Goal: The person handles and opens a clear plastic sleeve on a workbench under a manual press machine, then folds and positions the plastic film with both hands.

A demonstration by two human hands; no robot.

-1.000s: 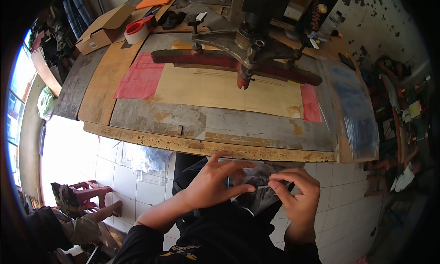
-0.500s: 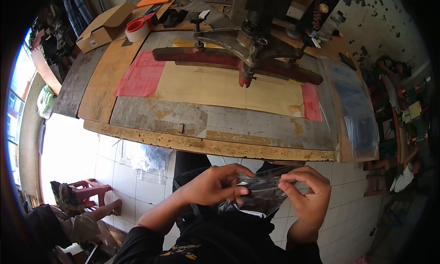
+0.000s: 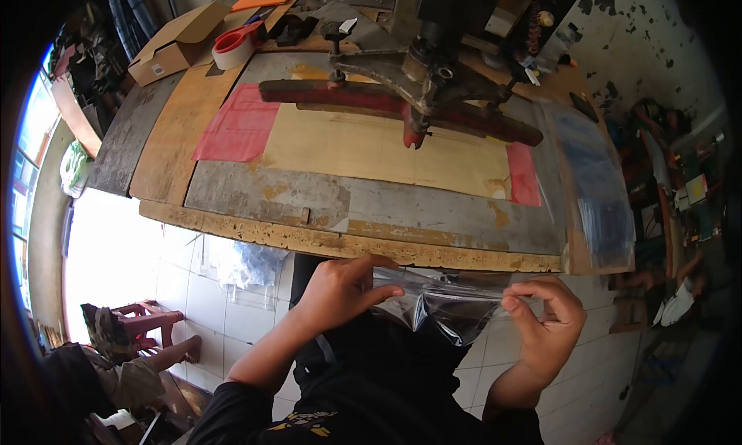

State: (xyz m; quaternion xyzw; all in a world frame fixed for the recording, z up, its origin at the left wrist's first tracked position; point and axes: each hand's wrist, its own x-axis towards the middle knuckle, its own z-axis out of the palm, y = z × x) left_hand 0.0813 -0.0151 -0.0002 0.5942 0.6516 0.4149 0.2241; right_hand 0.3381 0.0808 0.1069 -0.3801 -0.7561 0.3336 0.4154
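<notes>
A clear, glossy plastic sheet (image 3: 456, 304) stretches between my two hands, in front of my body and just below the table's front edge. Whether it is a bag or a single sheet, I cannot tell. My left hand (image 3: 340, 290) is closed on its left end, the thumb below and the fingers above. At the right end, my right hand (image 3: 547, 314) pinches the upper edge between thumb and fingertips. The sheet's lower part hangs loose in shiny folds. Beyond both hands stands a press with a red-edged bar (image 3: 348, 99), over a yellow sheet (image 3: 379, 161) with pink ends.
Clear plastic pieces (image 3: 607, 221) lie stacked at the table's right side. A tape roll (image 3: 234, 49) and a cardboard box (image 3: 174, 47) are at the back left. More plastic (image 3: 251, 269) is on the tiled floor. At lower left a person's leg shows near a red stool (image 3: 147, 321).
Both hands have moved apart, the right one outward to the right and the left one up and left. The plastic sheet between them is drawn wider and raised from my lap.
</notes>
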